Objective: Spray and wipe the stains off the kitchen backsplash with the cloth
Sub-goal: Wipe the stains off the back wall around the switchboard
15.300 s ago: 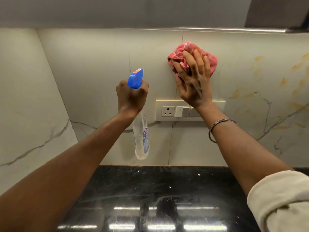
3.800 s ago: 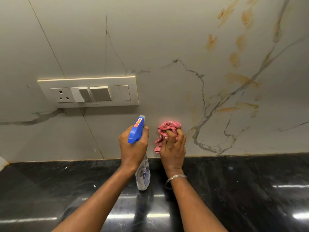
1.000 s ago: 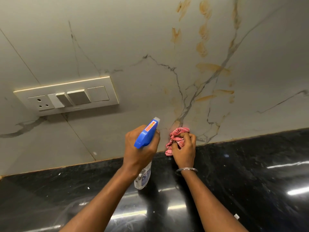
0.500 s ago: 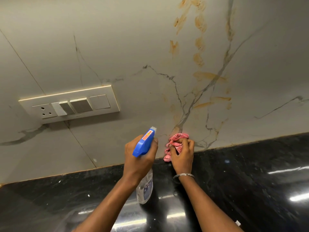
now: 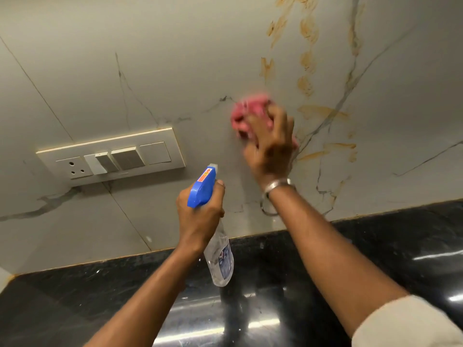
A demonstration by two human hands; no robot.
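Note:
My right hand (image 5: 271, 144) presses a crumpled pink cloth (image 5: 246, 112) flat against the pale marble backsplash (image 5: 175, 58), blurred by motion. Orange-brown stains (image 5: 307, 82) run up the wall to the right of the cloth, with more streaks (image 5: 323, 112) beside my hand. My left hand (image 5: 200, 214) grips a clear spray bottle (image 5: 220, 256) with a blue trigger head (image 5: 203, 187), held below and left of the cloth, nozzle towards the wall.
A cream switch and socket plate (image 5: 112, 157) is fixed to the wall at the left. A glossy black stone countertop (image 5: 375, 246) runs along the bottom of the backsplash. A metal bangle (image 5: 275, 185) circles my right wrist.
My right hand has swept the cloth up from the foot of the backsplash to mid-wall height. The spray bottle has stayed in my left hand, shifted slightly.

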